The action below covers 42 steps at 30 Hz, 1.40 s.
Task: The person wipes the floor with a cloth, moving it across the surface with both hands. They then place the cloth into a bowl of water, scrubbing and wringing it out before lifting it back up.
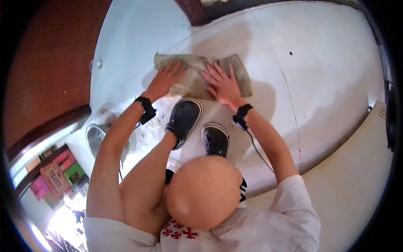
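Observation:
A greenish-beige cloth (192,75) lies spread on the white floor (268,25) in front of my feet. My left hand (168,78) rests on the cloth's left part with its fingers spread. Flat on the right part of the same cloth is my right hand (224,84), fingers apart. Neither hand grips anything. Each wrist wears a black strap, and a thin cable runs from the right one. Just below the cloth are my dark clogs with pale rims, the left one (184,119) nearly touching its lower edge and the right one (215,140) lower down.
A reddish-brown panel (54,63) stands at the left. Beside my left forearm is a round metal container (95,135). Colourful boxes (54,178) are stacked at the lower left. A dark-framed edge (199,17) runs along the top, and a pale wall (348,185) curves at the right.

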Each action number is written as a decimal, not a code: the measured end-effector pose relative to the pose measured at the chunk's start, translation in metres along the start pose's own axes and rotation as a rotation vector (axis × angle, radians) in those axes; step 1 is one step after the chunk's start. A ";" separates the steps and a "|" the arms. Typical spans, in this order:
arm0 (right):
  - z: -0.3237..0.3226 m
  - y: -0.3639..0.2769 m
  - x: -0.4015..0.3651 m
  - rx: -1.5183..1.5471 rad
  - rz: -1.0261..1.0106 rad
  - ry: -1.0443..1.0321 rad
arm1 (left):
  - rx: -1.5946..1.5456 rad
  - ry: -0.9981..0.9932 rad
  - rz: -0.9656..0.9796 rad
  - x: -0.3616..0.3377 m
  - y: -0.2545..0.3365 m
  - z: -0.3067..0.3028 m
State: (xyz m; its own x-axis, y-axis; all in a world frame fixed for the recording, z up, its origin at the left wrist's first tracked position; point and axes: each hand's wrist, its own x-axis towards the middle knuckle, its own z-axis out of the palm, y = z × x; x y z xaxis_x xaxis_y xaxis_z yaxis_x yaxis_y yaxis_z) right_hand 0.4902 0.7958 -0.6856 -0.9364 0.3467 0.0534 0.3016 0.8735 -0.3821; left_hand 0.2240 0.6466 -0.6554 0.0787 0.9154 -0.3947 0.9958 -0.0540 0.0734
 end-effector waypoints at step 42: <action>-0.124 -0.079 -0.053 -0.466 0.528 -0.443 | -0.204 0.530 0.100 0.019 0.023 0.060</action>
State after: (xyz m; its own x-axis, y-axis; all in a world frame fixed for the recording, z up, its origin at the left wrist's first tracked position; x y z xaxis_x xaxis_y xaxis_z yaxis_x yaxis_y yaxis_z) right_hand 0.5381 0.7511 -0.5443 -0.6054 0.6688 -0.4315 0.6731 0.7196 0.1709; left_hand 0.2509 0.6390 -0.7168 0.0863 0.9874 0.1328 0.9516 -0.1211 0.2823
